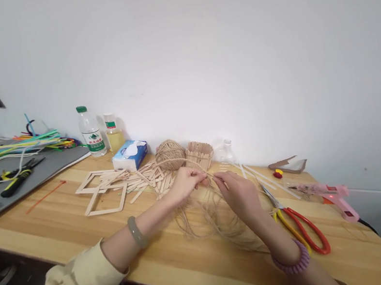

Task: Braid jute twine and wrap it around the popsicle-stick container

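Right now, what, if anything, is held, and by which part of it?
Twine: the left hand and right hand pinch a strand of it; whether near an end cannot be told.

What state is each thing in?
Left hand: pinching twine
Right hand: pinching twine
Twine: loosely looped below hands
Twine ball: wound
Tissues: opened, one sticking out
Water bottle: upright, capped
Smaller bottle: upright, partly full
Pliers: lying, handles apart
Scissors: lying
Glue gun: lying, light glowing red

Twine (210, 175): tan, thin, fibrous
Held stretch: pinched in fingers (221, 180) at two close spots
Slack (221, 230): loose, blurred loops sprawling across the counter (168, 264)
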Tool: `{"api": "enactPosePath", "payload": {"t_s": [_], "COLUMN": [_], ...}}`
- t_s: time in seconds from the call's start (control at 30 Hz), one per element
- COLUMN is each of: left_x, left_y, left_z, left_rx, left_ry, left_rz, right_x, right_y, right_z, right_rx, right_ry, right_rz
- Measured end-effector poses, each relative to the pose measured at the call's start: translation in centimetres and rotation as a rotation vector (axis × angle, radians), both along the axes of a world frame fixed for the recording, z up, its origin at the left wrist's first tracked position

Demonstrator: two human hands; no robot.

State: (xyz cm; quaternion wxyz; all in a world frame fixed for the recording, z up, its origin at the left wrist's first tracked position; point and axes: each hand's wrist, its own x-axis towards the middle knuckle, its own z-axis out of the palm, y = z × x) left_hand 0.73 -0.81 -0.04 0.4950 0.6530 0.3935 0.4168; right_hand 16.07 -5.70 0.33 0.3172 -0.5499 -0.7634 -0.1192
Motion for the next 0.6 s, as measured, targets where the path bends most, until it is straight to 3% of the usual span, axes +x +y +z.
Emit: {"api": "enactPosePath", "payload": {"t_s": [0.13,0.33,0.43,0.5,0.57,0.6], "left_x": [0.2,-0.3,-0.7,-1.0,-1.5,-1.9], "left_y": [-0.2,-0.1,0.1,0.2,0.2,0.2], "left_z": [0.1,0.8,1.2,1.7,2.5,2.9], "left_rx": [-0.101,-0.340,-0.370,-0.363,-0.357,-0.351], "left_ry": [-0.208,-0.547,-0.660,-0.694,-0.721,-0.738], "left_rz": [0.044,-0.031,-0.086,-0.128,-0.176,-0.194], "right_x": [-1.1,-2.3,-2.3,-2.0,-1.4,-0.8], "right_y": [-0.8,-1.0,-0.8,-0.6,-0.2,0.0], "right_z": [-0.5,-1.7,-1.2,-0.6,-0.1,0.1], "right_rx": [0.026,-0.168,-0.486,-0.709,-0.782,-0.733], "right_ry": [-0.052,0.047,0.365,0.674,0.919,0.983], "right_rz": [0.010,0.218,0.311,0.291,0.204,0.161]}}
